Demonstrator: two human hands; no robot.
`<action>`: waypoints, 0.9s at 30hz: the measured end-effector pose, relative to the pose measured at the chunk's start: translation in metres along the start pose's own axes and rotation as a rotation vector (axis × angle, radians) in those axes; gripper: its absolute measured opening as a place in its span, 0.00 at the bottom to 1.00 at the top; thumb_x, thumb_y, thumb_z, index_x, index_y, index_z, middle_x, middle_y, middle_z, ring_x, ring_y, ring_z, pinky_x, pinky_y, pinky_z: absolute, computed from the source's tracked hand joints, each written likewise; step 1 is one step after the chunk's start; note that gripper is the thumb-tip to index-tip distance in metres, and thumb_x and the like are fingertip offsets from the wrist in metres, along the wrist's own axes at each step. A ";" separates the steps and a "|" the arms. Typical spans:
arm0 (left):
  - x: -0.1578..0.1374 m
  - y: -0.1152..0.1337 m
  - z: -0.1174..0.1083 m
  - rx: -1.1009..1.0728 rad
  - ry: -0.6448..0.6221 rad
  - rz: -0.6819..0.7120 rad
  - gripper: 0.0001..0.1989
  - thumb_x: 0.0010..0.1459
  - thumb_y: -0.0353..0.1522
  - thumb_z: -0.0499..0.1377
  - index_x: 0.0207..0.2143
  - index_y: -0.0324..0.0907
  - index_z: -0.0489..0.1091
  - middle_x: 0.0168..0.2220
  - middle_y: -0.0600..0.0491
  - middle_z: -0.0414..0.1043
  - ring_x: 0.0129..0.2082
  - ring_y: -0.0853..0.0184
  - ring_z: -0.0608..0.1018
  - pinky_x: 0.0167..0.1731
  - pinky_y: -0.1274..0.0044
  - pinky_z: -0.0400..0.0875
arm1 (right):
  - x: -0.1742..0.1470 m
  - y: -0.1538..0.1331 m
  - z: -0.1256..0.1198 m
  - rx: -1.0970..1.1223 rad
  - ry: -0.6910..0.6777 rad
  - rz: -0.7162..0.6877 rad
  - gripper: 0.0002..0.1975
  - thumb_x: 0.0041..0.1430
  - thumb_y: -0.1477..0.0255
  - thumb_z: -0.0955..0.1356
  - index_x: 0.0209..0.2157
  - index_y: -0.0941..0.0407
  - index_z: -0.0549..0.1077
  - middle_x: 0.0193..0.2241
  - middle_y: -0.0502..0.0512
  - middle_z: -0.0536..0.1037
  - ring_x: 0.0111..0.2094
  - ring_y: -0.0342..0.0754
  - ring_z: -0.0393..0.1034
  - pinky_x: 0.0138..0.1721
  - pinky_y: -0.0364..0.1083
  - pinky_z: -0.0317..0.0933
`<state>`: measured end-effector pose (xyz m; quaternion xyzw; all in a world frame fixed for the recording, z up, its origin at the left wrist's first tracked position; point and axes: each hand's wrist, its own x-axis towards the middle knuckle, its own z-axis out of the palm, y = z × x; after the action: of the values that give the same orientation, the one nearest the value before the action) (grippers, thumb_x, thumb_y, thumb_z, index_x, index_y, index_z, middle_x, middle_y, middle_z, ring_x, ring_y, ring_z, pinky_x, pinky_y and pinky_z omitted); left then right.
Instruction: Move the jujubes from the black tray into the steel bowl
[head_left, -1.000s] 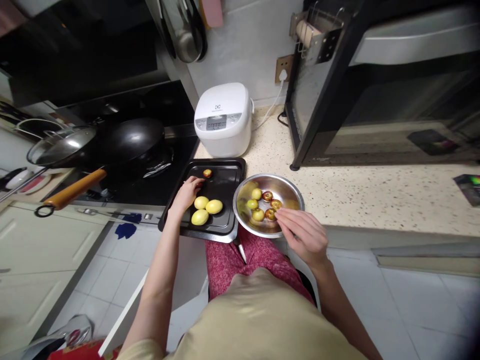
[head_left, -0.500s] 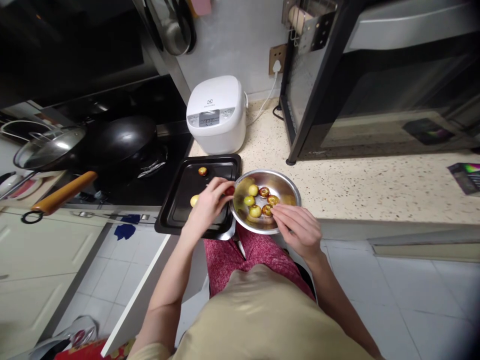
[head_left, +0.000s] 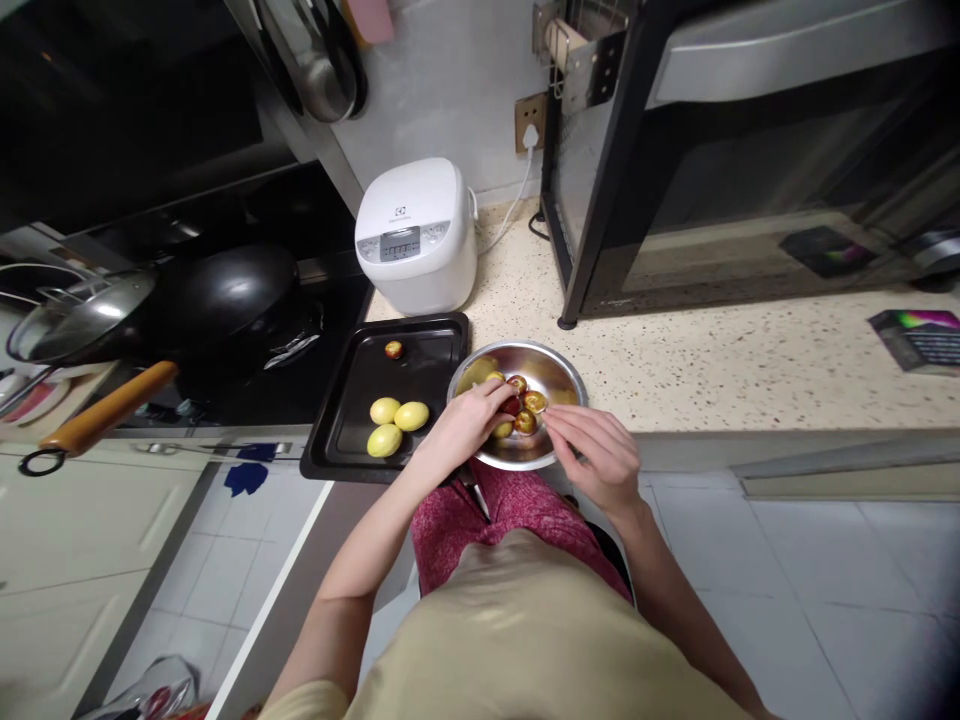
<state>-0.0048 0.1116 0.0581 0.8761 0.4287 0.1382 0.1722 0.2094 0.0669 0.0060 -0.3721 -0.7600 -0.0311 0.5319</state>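
Observation:
My left hand reaches over the steel bowl, its fingers closed on a dark red jujube. Several mottled brown, red and yellow-green jujubes lie in the bowl, some hidden behind that hand. My right hand is at the bowl's right side, its fingertips pinched together just inside the rim; what they hold, if anything, is too small to make out. Left of the bowl, the black baking tray holds three smooth yellow oval fruits and one small brown-red jujube.
Behind the tray stands a white rice cooker. A large black oven occupies the back right of the speckled counter. On the left hob sits a black wok, its wooden handle jutting over the front edge.
My left hand has moved right from above the tray to inside the bowl, carrying the red jujube. The yellow fruits in the tray are now uncovered. My right hand stays by the bowl.

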 end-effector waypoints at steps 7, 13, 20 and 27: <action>0.001 -0.005 0.007 -0.048 0.048 -0.001 0.18 0.68 0.28 0.59 0.59 0.42 0.70 0.53 0.46 0.76 0.51 0.58 0.81 0.54 0.68 0.77 | -0.002 0.001 0.002 -0.001 -0.009 0.028 0.16 0.62 0.82 0.71 0.48 0.52 0.81 0.43 0.53 0.86 0.45 0.51 0.82 0.46 0.51 0.76; 0.003 -0.009 0.011 -0.027 0.046 0.003 0.13 0.70 0.29 0.58 0.53 0.39 0.77 0.52 0.44 0.79 0.51 0.57 0.82 0.56 0.67 0.76 | -0.002 0.001 0.003 0.002 -0.014 0.040 0.17 0.62 0.82 0.71 0.50 0.51 0.81 0.43 0.53 0.86 0.44 0.51 0.82 0.47 0.51 0.75; 0.001 -0.007 0.011 0.015 0.047 -0.003 0.12 0.70 0.30 0.57 0.50 0.41 0.78 0.51 0.46 0.79 0.50 0.59 0.82 0.55 0.69 0.77 | -0.003 0.001 0.003 -0.002 -0.015 0.050 0.18 0.63 0.81 0.70 0.51 0.49 0.81 0.42 0.52 0.86 0.44 0.51 0.82 0.46 0.52 0.76; -0.011 -0.015 -0.015 -0.005 0.122 -0.057 0.13 0.71 0.33 0.56 0.55 0.42 0.75 0.53 0.46 0.77 0.52 0.59 0.81 0.54 0.68 0.77 | -0.003 0.002 0.004 -0.002 -0.015 0.028 0.17 0.61 0.82 0.71 0.49 0.51 0.81 0.42 0.54 0.86 0.44 0.52 0.82 0.46 0.52 0.75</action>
<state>-0.0278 0.1143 0.0640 0.8531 0.4626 0.1874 0.1521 0.2081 0.0688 0.0011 -0.3835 -0.7588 -0.0218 0.5260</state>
